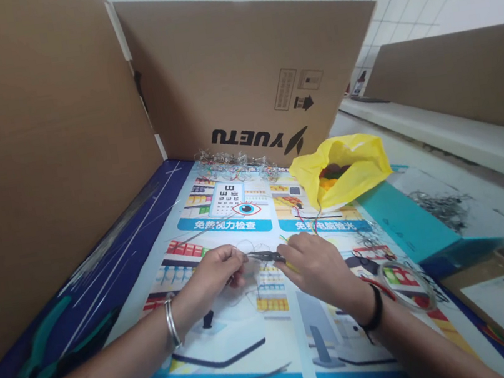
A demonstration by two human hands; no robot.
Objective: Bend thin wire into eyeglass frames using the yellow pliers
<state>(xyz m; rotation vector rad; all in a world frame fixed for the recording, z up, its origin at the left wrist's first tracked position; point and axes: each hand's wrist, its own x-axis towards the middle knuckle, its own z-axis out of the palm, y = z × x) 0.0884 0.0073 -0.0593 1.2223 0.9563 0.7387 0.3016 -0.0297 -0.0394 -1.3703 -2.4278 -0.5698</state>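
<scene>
My right hand (315,265) is closed around the handles of small needle-nose pliers (266,255), whose dark jaws point left. A bit of yellow handle shows under the fingers. My left hand (223,268) is pinched at the tip of the jaws, on a thin wire (242,244) that loops faintly above and below the fingers. What the jaws grip is too small to make out. Both hands are over a printed poster sheet (277,311) with Chinese text and an eye chart.
A yellow bag (362,163) with coloured contents stands behind my right hand. Tangled wire (233,163) lies along the cardboard wall (235,78). Green-handled pliers (50,339) are at the left, a wire coil (408,285) at the right, near a cardboard box (455,278).
</scene>
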